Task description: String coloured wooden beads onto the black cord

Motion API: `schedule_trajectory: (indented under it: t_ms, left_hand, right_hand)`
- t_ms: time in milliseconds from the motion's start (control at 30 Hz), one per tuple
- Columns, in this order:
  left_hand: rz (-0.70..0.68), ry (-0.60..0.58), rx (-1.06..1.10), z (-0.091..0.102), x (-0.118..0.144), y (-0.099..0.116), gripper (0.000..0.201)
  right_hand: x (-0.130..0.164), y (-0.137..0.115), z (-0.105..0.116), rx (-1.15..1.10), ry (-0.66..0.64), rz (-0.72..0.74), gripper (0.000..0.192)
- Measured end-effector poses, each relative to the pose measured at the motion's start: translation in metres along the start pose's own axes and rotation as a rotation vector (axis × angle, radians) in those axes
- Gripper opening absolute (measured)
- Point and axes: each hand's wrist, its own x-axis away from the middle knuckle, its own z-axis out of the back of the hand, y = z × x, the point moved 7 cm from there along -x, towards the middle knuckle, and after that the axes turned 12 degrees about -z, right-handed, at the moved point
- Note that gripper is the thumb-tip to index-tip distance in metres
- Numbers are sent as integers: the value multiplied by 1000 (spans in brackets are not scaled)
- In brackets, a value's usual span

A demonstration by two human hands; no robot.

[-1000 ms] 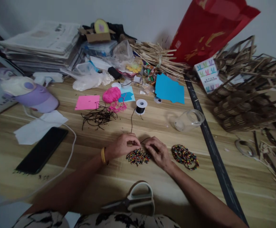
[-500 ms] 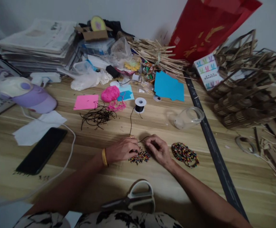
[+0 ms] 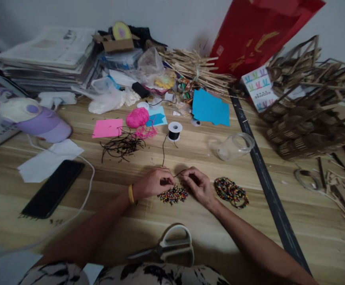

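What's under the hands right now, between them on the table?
A small pile of coloured beads lies on the wooden table, below the left hand and right hand. Both pinch a thin dark cord. Fingers cover the pile's far edge.

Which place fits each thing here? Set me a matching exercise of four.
Things:
1. scissors
2. smartphone
3. glass jar
4. cord spool

Places:
A. lying on its side, right of the spool
B. nearest table edge, below the hands
C. beyond the hands, cord trailing toward them
D. far left, beside a white cable

Pairs: 1-B, 2-D, 3-A, 4-C
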Motion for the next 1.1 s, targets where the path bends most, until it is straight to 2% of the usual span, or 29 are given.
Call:
schedule_trajectory:
  t_ms: [133, 267, 600, 1100]
  left_hand:
    - [134, 98, 144, -1, 3, -13, 6]
    - [153, 150, 235, -3, 5, -20, 6]
    - [176, 157, 289, -3, 6, -22, 9]
    - [310, 204, 448, -4, 9, -28, 10]
  right_hand:
    - [0, -2, 0, 13, 2, 8, 15]
    - [1, -5, -1, 47, -2, 58, 13]
    - [7, -25, -10, 176, -53, 273, 8]
    - [11, -27, -14, 309, -56, 333, 11]
